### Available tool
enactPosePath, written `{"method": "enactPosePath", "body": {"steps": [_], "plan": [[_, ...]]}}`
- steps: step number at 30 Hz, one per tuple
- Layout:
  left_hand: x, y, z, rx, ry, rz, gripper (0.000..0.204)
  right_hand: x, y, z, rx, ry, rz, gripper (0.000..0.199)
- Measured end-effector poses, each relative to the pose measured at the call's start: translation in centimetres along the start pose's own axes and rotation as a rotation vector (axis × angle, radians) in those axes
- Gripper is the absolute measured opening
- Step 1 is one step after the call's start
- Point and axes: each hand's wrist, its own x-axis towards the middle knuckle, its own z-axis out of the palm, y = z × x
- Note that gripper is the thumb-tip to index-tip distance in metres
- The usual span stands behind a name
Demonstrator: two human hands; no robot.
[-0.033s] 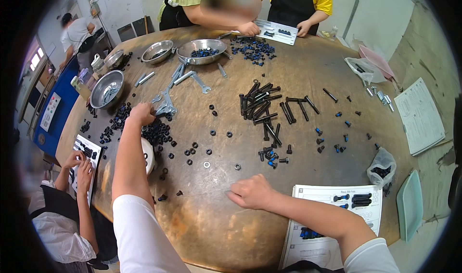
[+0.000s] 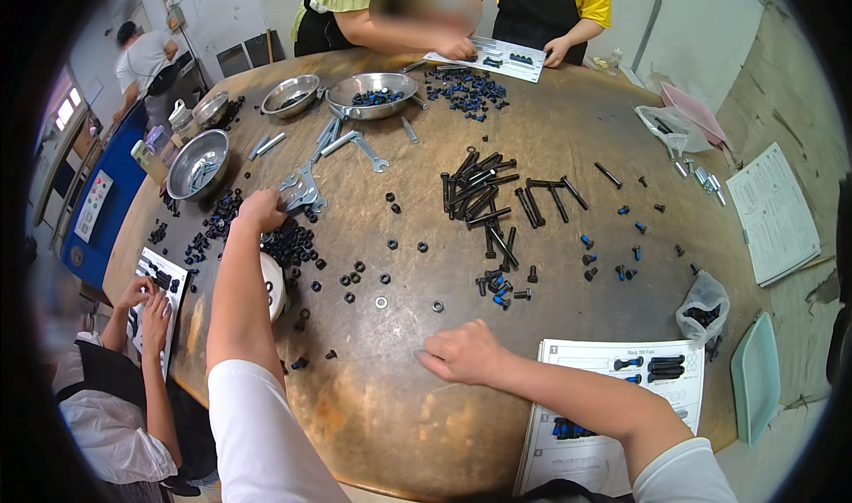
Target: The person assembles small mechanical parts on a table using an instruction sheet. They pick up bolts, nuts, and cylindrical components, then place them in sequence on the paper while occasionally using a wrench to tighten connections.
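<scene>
My left hand (image 2: 263, 210) reaches into a heap of black nuts (image 2: 288, 244), right beside several silver open-end wrenches (image 2: 306, 191). Its fingers point down and are mostly hidden, so what they touch is unclear. On the bare wood nearer to me rests my right hand (image 2: 468, 352), fingers curled closed; anything inside them is too hidden to make out. Beyond it lie a loose nut (image 2: 437, 307) and a flat washer (image 2: 382, 302). At my right forearm is a printed sheet (image 2: 577, 361) with black bolts (image 2: 666, 368) and blue-marked bolts (image 2: 568, 428) laid on it.
Long black bolts (image 2: 484, 188) are piled mid-table, with short bolts scattered to their right. Metal bowls (image 2: 197, 164) stand at the left and back. A white round container (image 2: 273, 290) sits beside my left forearm. Co-workers handle sheets at the left and far edges.
My hands stay in nearly the same places. The person in white at the back left has shifted slightly, and a co-worker's hand across the table has moved a little.
</scene>
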Motion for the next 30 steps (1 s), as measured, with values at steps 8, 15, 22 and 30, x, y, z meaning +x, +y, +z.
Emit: {"method": "enactPosePath", "body": {"steps": [8,15,22,30], "plan": [[-8.6,3.2,-8.0,-1.139,0.324,-0.032,0.017,0.0,-0.2,0.1,0.028,-0.104,0.044,0.031],[-23.9,18.4,-10.4,-1.718,0.118,0.118,0.012,0.5,-0.2,-0.2,0.074,0.056,0.191,0.035],[-36.3,25.8,-6.9,-1.752,-0.031,0.167,0.017,-1.2,-7.4,-14.0,1.327,0.194,0.551,0.046],[-42.0,38.9,-3.2,-2.328,-0.01,0.007,0.041,-13.5,-6.9,-23.4,0.993,0.764,0.586,0.013]]}}
